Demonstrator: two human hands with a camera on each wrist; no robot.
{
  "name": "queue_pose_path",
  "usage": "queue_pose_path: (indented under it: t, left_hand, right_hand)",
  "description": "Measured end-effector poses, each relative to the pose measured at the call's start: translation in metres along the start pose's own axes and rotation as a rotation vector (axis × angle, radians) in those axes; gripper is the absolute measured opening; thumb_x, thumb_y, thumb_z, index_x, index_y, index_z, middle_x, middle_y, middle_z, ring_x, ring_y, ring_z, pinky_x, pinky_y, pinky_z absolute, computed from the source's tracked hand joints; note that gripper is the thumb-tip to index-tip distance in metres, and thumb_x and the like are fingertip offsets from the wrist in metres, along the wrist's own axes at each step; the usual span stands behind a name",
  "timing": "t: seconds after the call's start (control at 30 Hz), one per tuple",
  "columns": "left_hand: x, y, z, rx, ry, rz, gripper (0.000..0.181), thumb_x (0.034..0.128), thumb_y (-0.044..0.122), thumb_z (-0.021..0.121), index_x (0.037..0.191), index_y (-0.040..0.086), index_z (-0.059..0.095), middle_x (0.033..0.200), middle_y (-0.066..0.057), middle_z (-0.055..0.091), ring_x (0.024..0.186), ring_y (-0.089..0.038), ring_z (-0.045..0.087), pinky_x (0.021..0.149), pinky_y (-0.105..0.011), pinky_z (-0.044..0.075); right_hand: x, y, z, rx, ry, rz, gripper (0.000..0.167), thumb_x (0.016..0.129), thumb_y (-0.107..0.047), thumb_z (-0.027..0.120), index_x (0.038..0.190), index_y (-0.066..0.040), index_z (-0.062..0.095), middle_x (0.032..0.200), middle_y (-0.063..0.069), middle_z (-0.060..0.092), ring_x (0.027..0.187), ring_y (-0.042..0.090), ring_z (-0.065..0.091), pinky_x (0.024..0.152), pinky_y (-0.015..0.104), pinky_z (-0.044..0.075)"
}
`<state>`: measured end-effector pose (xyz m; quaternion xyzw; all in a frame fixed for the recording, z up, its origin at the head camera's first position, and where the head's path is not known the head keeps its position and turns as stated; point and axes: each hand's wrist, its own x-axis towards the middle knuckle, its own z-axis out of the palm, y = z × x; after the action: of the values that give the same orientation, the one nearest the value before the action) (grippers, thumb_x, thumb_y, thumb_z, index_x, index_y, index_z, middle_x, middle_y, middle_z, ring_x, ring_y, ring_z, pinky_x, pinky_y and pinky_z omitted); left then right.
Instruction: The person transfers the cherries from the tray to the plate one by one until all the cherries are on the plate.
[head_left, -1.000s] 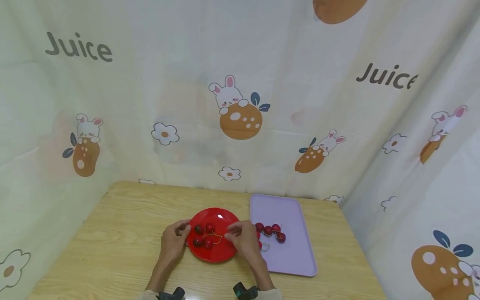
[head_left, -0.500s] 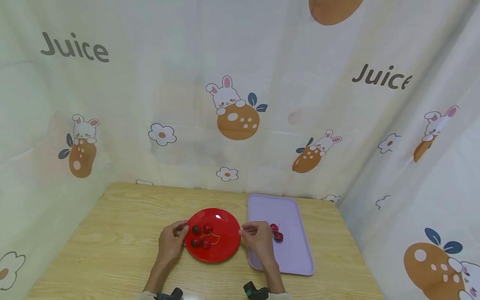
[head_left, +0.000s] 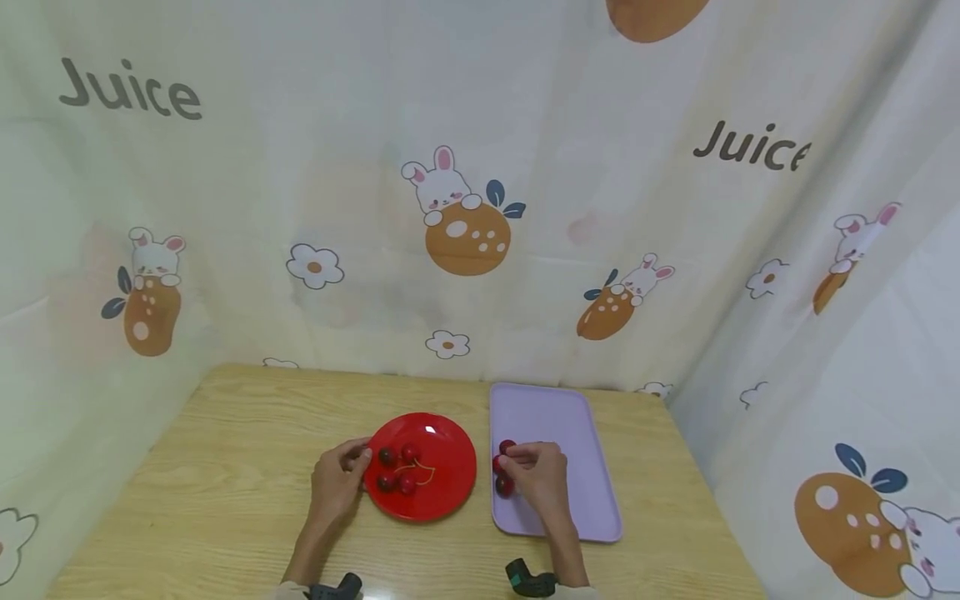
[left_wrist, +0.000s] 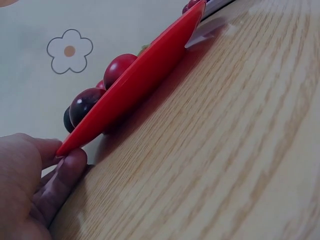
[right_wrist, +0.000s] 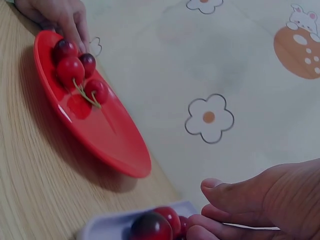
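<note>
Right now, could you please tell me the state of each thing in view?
Red plate: face up, held
Cherries on plate: four, some stems visible
Lavender tray: face up, holding cherries
Cherries in tray: partly hidden, number unclear
Left hand: pinching plate's rim
Right hand: thumb and fingers apart, by tray cherries
Printed cloth: hanging behind

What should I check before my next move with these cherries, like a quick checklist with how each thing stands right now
1. Left hand gripping the red plate: ok, at its left rim.
2. Four plate cherries inside the rim: ok.
3. Bare space on the plate: ok, on the right side.
4. Right hand close to the tray cherries: ok.
5. Cherry pinched in that hand: not ok, none between thumb and fingers.
6. Full count on the lavender tray: cannot tell, partly hidden.
</note>
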<state>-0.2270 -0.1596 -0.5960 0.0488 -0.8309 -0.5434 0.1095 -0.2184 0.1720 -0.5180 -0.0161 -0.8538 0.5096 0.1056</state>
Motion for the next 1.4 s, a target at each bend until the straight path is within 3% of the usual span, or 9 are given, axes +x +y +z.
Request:
queue_pose_path:
  t: [0.67, 1.03, 1.4]
  left_hand:
    - [0.000, -0.001, 0.000, -0.018, -0.004, -0.001, 0.027, 0.1060, 0.011, 0.071, 0.131, 0.007, 0.078, 0.111, -0.015, 0.080, 0.073, -0.006, 0.065, 0.062, -0.020, 0.053]
    - [0.002, -0.001, 0.000, -0.026, -0.002, -0.006, 0.027, 0.1058, 0.010, 0.070, 0.132, 0.006, 0.077, 0.113, -0.017, 0.079, 0.076, -0.007, 0.067, 0.062, -0.020, 0.056]
    - [0.002, -0.002, 0.001, -0.019, 0.000, -0.002, 0.027, 0.1057, 0.010, 0.071, 0.132, 0.006, 0.077, 0.112, -0.016, 0.079, 0.074, -0.005, 0.066, 0.061, -0.020, 0.056]
  right_hand:
    - [-0.003, 0.022, -0.033, -0.102, 0.049, 0.065, 0.020, 0.086, -0.010, 0.091, 0.098, 0.005, 0.084, 0.092, 0.018, 0.084, 0.079, 0.017, 0.077, 0.068, 0.020, 0.055]
    - [-0.004, 0.032, -0.034, -0.221, 0.021, 0.108, 0.021, 0.085, -0.013, 0.093, 0.088, 0.005, 0.084, 0.088, 0.019, 0.081, 0.077, 0.015, 0.064, 0.067, 0.027, 0.047]
    - [0.000, 0.032, -0.029, -0.197, -0.021, 0.139, 0.019, 0.085, -0.010, 0.092, 0.088, 0.007, 0.083, 0.088, 0.019, 0.081, 0.079, 0.017, 0.066, 0.068, 0.029, 0.051]
